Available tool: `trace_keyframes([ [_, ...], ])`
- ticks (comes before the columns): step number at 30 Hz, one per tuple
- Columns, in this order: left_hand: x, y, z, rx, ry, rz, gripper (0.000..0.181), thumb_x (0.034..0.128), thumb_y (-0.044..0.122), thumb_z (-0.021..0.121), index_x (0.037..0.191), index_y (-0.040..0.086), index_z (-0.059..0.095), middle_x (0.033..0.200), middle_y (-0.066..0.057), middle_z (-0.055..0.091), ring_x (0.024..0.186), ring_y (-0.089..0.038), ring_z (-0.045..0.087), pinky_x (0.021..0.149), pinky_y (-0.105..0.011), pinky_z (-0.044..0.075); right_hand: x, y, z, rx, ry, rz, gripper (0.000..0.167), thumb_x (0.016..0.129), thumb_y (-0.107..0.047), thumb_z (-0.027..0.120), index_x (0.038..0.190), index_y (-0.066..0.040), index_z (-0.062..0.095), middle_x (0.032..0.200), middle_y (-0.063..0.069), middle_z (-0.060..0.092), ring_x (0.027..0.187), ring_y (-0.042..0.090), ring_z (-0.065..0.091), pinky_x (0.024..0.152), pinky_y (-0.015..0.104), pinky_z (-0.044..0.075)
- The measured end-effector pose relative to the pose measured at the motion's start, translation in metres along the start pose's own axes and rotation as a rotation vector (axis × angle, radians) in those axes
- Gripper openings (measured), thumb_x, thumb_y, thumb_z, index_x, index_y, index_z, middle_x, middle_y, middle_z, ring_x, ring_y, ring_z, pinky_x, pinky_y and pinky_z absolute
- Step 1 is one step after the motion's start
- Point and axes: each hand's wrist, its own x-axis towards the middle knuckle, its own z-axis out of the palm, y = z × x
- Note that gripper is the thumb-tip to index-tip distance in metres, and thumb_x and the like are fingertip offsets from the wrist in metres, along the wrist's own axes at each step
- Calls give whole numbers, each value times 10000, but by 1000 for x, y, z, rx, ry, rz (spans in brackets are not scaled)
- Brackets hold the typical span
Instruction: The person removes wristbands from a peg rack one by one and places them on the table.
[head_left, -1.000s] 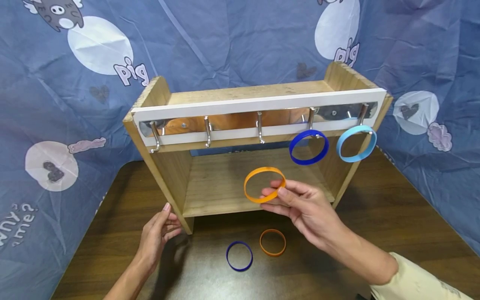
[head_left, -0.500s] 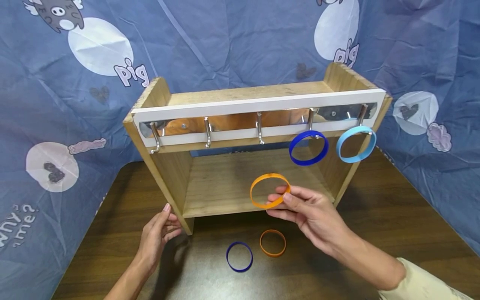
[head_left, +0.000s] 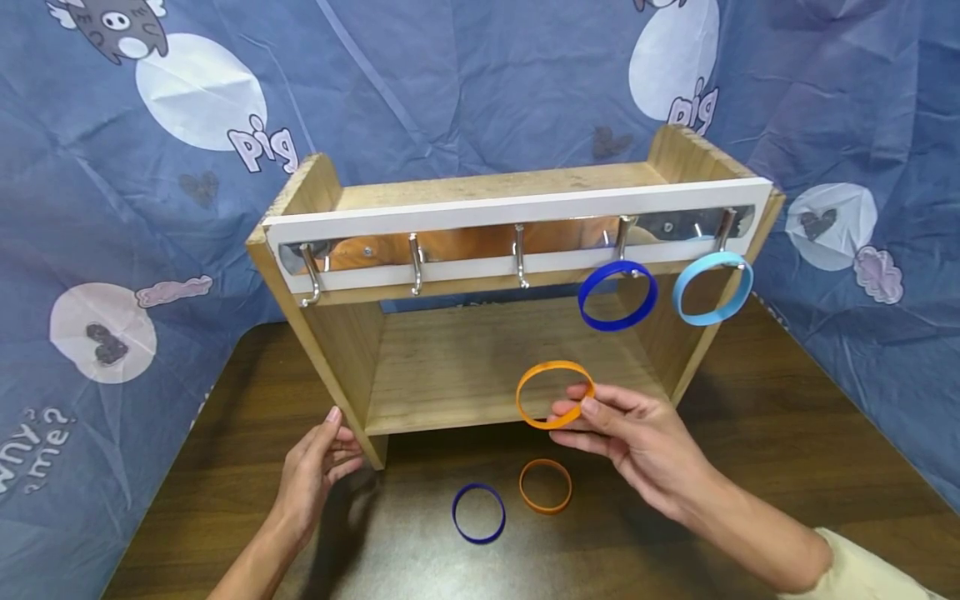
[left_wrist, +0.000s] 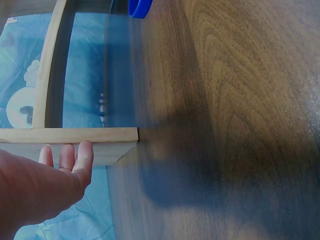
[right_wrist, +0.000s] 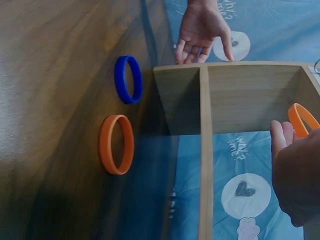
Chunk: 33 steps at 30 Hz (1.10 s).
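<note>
My right hand (head_left: 637, 442) pinches an orange wristband (head_left: 529, 385) between thumb and fingers, holding it up before the lower shelf of a wooden rack (head_left: 465, 350). The same band (right_wrist: 298, 120) shows at the right edge of the right wrist view. Against the outer left side of the rack rests my left hand (head_left: 311, 471), its fingers extended along the panel (left_wrist: 100, 135). A dark blue wristband (head_left: 651, 308) and a light blue wristband (head_left: 697, 319) hang on the two right hooks.
On the table (head_left: 225, 500) in front of the rack lie another blue wristband (head_left: 456, 523) and another orange wristband (head_left: 566, 500). Several metal hooks (head_left: 415, 262) line the rack's white front rail (head_left: 450, 211). Behind hangs a printed blue cloth (head_left: 450, 83).
My right hand has moved to the right and slightly down, carrying the orange wristband away from the hooks. The left hand stays where it was at the rack's side.
</note>
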Motion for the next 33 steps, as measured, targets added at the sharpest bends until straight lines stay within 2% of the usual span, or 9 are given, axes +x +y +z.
trace_keyframes([
  [10,0,0,0,-6,5,5,462,1011,442,438,1007,-16,494,928,-76,570,893,-201,618,823,-304,547,-11,16,-19,-34,52,65,208,970,7,527,1149,74,607,1069,183,688,1035,299,654,935,482,475],
  [14,0,0,0,-4,4,6,461,1012,443,436,1007,-14,493,927,-77,574,892,-199,619,822,-303,547,-14,21,-23,-41,44,69,191,968,12,527,1122,27,638,1072,187,687,1025,292,659,933,487,474],
  [23,-1,0,0,-9,7,5,451,1011,439,440,997,-8,498,918,-75,576,885,-200,619,821,-305,547,-18,31,-28,-62,39,117,175,960,17,539,1108,17,632,1071,174,687,1025,289,657,931,485,480],
  [33,-1,0,0,-14,6,4,453,1010,440,443,997,-9,504,915,-77,583,887,-207,620,830,-319,547,-19,33,-38,-89,53,126,179,962,20,534,1105,17,642,1036,176,691,1018,310,658,924,487,484],
])
